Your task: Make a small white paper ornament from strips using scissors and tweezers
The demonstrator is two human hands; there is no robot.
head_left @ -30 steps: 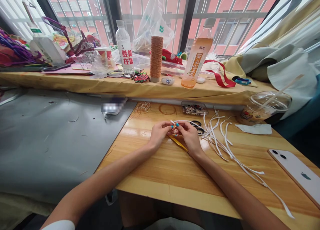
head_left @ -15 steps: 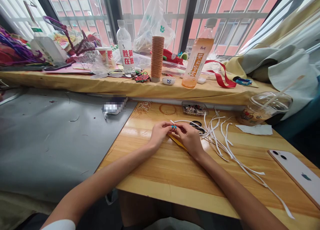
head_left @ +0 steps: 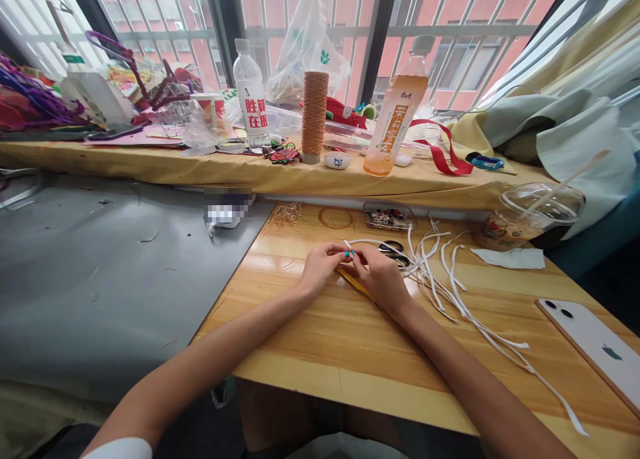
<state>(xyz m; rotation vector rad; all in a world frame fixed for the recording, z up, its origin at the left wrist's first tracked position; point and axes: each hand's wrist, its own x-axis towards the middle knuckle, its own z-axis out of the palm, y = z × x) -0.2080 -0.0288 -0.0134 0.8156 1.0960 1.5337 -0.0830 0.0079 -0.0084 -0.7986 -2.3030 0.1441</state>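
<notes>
Head view: the left hand [head_left: 320,267] and the right hand [head_left: 379,272] meet fingertip to fingertip just above the wooden bench [head_left: 320,339], both pinching the same white strip [head_left: 361,242]. The strip's short end pokes up between the two thumbs and its length trails away past the right hand's knuckles. Holding it from both sides at one spot looks like a way to keep a small fold or knot steady, though the fingers hide what exactly they form. Both wrists rest low on the bench, which steadies such fine work.

Under the right hand's palm a yellow strip [head_left: 356,283] lies flat on the bench, touched by neither set of fingertips as far as I can tell. Just beyond the right hand lie scissors [head_left: 395,251], close enough to pick up without stretching. To the right of that hand a loose bundle of white strips [head_left: 445,272] fans out along the bench, a supply kept on the working side. Farther beyond sits a small clear box of beads [head_left: 389,216], and far right of the right arm a white phone [head_left: 595,344] lies face down, well apart from the work.
</notes>
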